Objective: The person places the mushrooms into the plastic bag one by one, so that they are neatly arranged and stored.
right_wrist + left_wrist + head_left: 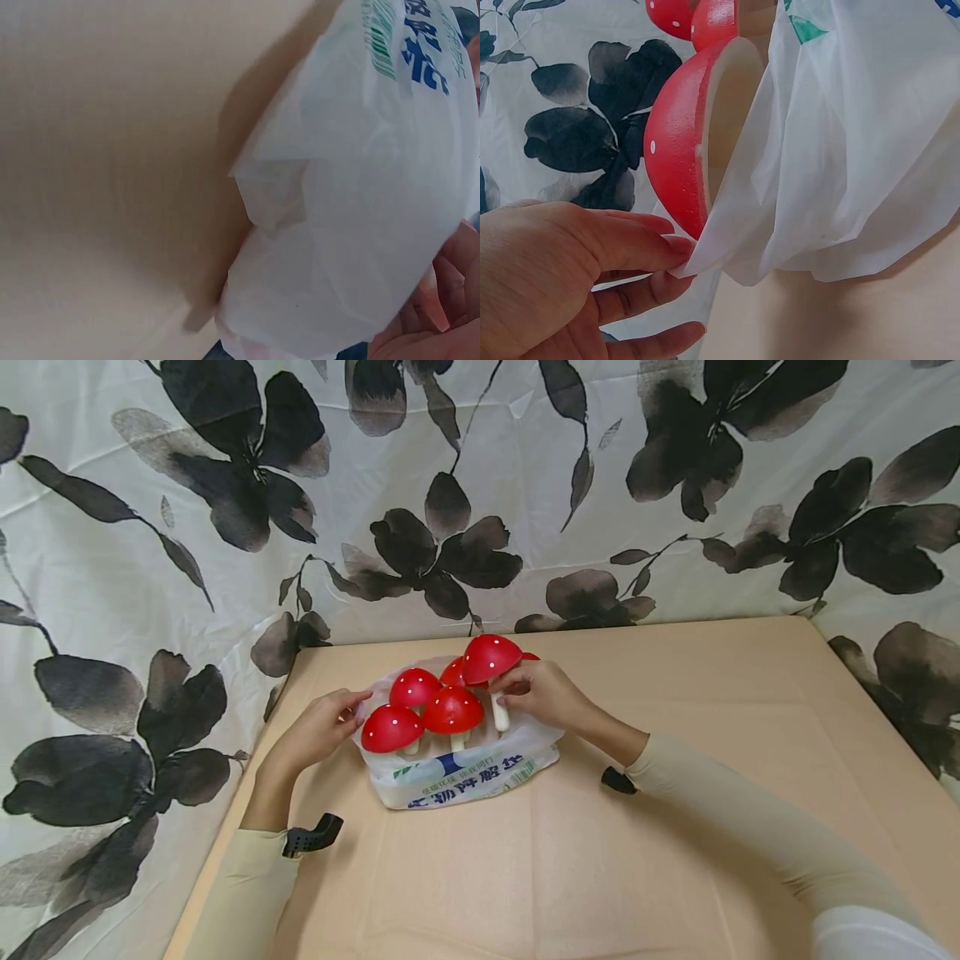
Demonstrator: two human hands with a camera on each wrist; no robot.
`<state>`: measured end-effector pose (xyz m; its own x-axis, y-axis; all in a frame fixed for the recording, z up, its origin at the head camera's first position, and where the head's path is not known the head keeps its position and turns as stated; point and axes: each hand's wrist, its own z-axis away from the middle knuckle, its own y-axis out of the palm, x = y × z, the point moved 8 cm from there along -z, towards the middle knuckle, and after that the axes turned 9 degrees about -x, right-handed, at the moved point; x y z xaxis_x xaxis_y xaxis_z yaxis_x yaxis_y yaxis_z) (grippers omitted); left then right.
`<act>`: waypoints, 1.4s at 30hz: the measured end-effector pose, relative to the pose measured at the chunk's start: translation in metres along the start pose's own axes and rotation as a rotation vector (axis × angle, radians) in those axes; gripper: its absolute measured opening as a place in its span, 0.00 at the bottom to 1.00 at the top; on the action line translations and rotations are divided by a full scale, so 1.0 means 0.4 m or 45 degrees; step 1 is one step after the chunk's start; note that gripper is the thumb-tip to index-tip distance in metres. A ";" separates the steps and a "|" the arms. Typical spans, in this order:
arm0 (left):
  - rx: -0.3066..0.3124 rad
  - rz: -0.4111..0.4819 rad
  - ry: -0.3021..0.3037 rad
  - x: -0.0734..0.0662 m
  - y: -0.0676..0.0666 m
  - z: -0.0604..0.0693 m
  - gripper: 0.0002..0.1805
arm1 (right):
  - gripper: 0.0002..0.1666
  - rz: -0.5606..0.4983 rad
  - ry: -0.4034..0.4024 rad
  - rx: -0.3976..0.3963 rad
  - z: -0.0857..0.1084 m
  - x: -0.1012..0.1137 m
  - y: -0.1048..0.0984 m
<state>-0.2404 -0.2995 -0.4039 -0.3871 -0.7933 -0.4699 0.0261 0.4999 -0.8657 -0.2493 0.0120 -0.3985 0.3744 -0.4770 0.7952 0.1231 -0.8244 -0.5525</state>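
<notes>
A white plastic bag (pixel 457 781) with blue and green print lies on the table, its mouth open around several toy mushrooms with red, white-dotted caps and pale stems. My right hand (pixel 543 689) holds one mushroom (pixel 491 658) by its stem, above the others. In the right wrist view the bag (pixel 360 195) covers most of that hand (pixel 427 337). At the bag's left rim, my left hand (pixel 318 727) pinches the plastic. The left wrist view has this hand (pixel 562 270) with thumb and forefinger on the bag's edge (pixel 832 150), close to a red cap (pixel 679 135).
The tan tabletop (pixel 637 868) extends in front of the bag and to its right. A white cloth (pixel 555 560) with dark flowers hangs behind the table and runs down the left side. Black straps (pixel 313 835) sit at both wrists.
</notes>
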 end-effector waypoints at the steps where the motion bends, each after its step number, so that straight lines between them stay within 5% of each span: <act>1: 0.000 0.001 -0.002 0.000 0.000 0.000 0.24 | 0.15 0.016 -0.009 0.006 0.001 0.000 0.004; 19: 0.000 0.009 -0.021 -0.004 0.000 0.004 0.25 | 0.23 0.256 -0.170 0.294 0.048 0.012 0.042; 26: -0.003 0.009 -0.014 0.000 0.003 0.003 0.25 | 0.13 0.412 -0.201 0.485 0.081 0.020 0.044; 38: -0.003 0.003 0.011 -0.003 0.005 0.002 0.24 | 0.14 0.278 -0.248 0.748 0.114 0.041 0.017; 42: 0.003 0.003 0.001 -0.003 0.006 0.003 0.24 | 0.14 0.250 -0.247 0.722 0.100 0.052 -0.008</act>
<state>-0.2386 -0.2977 -0.4056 -0.3880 -0.7917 -0.4719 0.0293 0.5011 -0.8649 -0.2054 0.0169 -0.3902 0.5929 -0.4950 0.6352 0.4835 -0.4120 -0.7723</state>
